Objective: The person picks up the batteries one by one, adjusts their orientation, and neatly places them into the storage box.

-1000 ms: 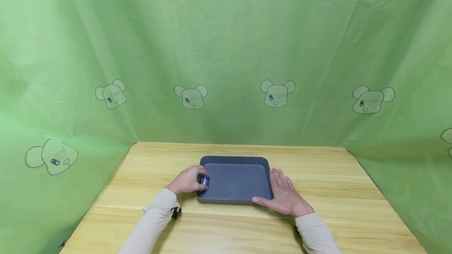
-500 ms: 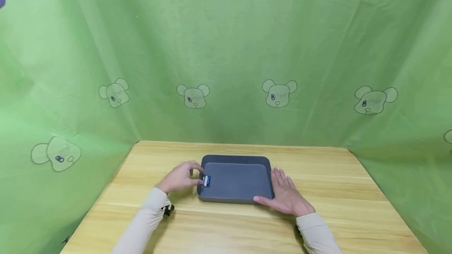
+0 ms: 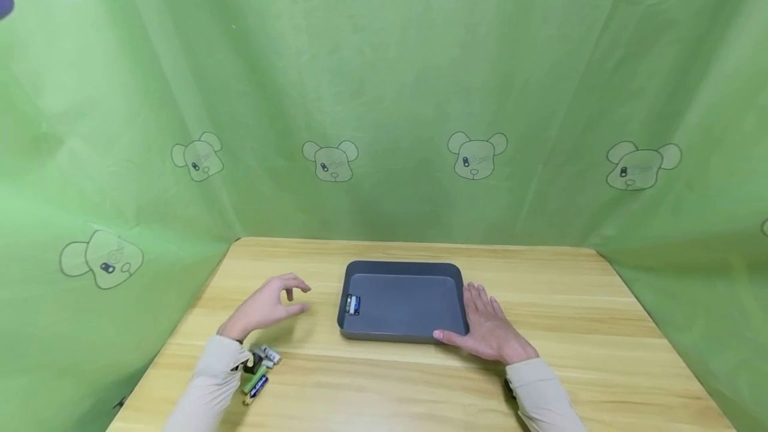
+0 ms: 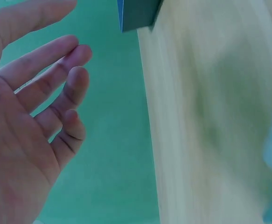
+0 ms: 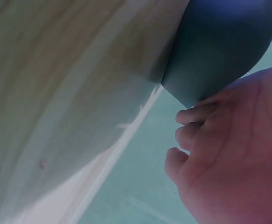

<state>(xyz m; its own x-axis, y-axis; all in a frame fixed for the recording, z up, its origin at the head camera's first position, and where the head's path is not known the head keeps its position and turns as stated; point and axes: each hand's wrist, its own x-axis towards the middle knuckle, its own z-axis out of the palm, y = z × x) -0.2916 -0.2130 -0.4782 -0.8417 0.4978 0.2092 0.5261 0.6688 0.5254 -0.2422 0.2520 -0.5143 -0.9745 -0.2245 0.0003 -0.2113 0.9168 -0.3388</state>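
A dark grey tray (image 3: 402, 337) lies on the wooden table. Against its left inner wall a few batteries (image 3: 353, 305) lie side by side. My left hand (image 3: 264, 305) hovers left of the tray, fingers loosely bent and holding nothing; the left wrist view shows its bare palm (image 4: 19, 140). Below the left wrist, a small group of loose batteries (image 3: 257, 379) lies on the table, partly hidden by the sleeve and wrist strap. With fingers straight, my right hand (image 3: 489, 329) rests against the tray's right side, thumb at the front corner. The right wrist view shows the tray wall (image 5: 219, 46) beside that palm.
The light wooden table (image 3: 384, 392) reaches back to a green curtain (image 3: 396, 99) printed with bear heads, which also hangs along both sides. A black wrist strap (image 3: 253, 363) sits at the left cuff.
My left hand has let go of the batteries inside the tray and drawn back to the left. Loose batteries by the left wrist have come into sight. The right hand stays at the tray.
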